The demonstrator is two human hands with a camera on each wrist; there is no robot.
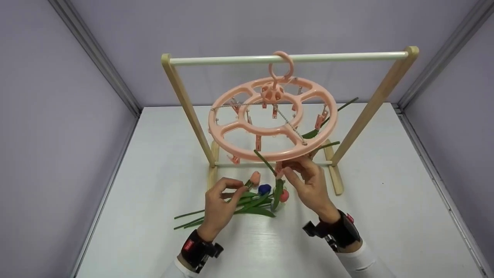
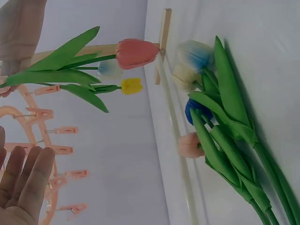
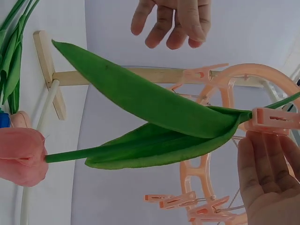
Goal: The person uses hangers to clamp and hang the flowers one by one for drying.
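Item: round pink clip hanger, centre of the head view, hung by its ring from the white bar of a wooden rack so that its pegs dangle free below the rim. Some pegs at the right of the hanger already carry green stems.

Item: red tulip, artificial, below the hanger's near rim. It hangs flower-down with its stem running up to a peg, seen at the right edge of the right-wrist view; the long leaves spread leftward from that peg. This attitude suits a stem clipped at its tip, so the bloom's weight pulls the stem straight.

Item: right hand, centre of the head view, raised to the near rim. Its thumb and fingers are pinched at the peg and the stem end, presumably to work the peg's spring; whether the peg has bitten on the stem cannot be told.

Item: left hand, lower centre-left, fingers bent with the tips just above the bunch of tulips; no firm hold shows, and the left-wrist view shows fingers straight and apart from the flowers.

Item: bunch of tulips, lying on the white table in front of the rack, heads toward the rack's foot, within easy reach of both hands.
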